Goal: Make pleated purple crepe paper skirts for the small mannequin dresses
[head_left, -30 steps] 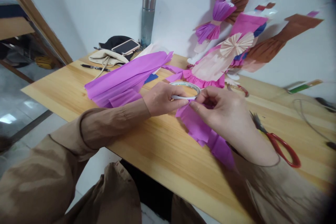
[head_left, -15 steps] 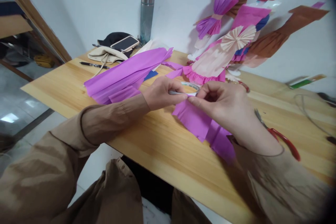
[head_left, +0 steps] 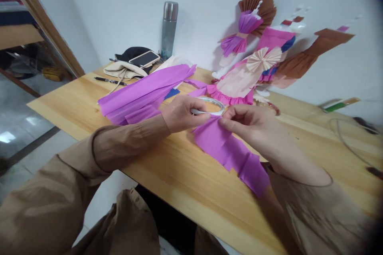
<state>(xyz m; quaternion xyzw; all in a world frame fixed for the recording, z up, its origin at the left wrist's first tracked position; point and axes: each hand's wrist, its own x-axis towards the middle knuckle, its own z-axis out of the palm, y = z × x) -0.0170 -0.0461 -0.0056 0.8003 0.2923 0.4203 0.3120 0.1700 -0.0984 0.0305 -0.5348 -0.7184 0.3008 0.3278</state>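
My left hand (head_left: 182, 113) is closed around the near left side of a roll of tape (head_left: 216, 101), thumb along its edge. A strip of purple crepe paper (head_left: 215, 137) hangs from the roll's near edge and trails over the table to the right. My right hand (head_left: 254, 123) pinches the top edge of this strip between thumb and fingertips, just right of the roll. Whether tape lies along that edge is too small to tell. A larger folded piece of purple crepe paper (head_left: 143, 91) lies left of my hands.
Paper dress figures (head_left: 236, 81) lean on the wall at the back. A flask (head_left: 169, 32), a phone (head_left: 145, 59) on a cloth pouch, and a pen (head_left: 110, 81) stand or lie at the back left. A green-handled tool (head_left: 336, 106) and a cable (head_left: 344, 139) lie at right.
My right hand has shifted right along the strip's edge, apart from my left thumb. More of the tape roll shows. The red-handled scissors are now hidden behind my right arm. The view has tilted.
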